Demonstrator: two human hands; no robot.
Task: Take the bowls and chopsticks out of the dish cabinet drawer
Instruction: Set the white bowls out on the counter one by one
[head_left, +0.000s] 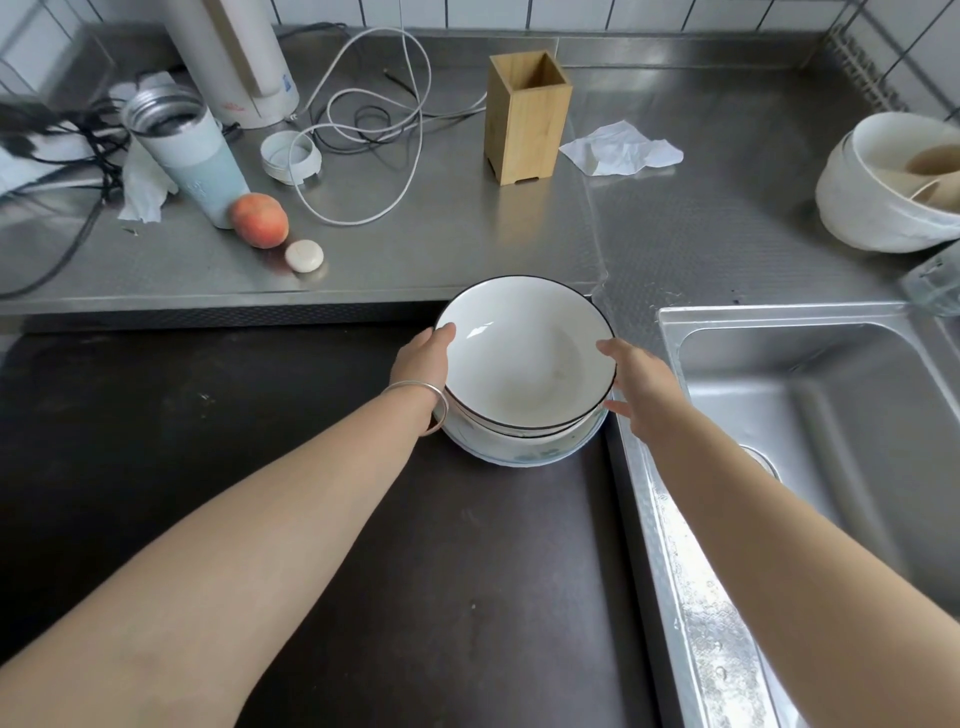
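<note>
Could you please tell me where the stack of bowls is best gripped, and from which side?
Grip the stack of bowls at opposite sides, near the rims: left hand from the left, right hand from the right. The bowls are round, wide and nested, so a two-sided hold probably keeps them level and together.

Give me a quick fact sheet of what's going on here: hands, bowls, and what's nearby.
left hand: left hand holds the stack's left rim, thumb over the top bowl's edge
right hand: right hand with straight fingers against the stack's right side
bowls: stack of bowls, top one white with a dark rim, empty
surface: dark counter
to the right: steel sink
behind: wooden holder, empty; peach
chopsticks: none visible
</note>
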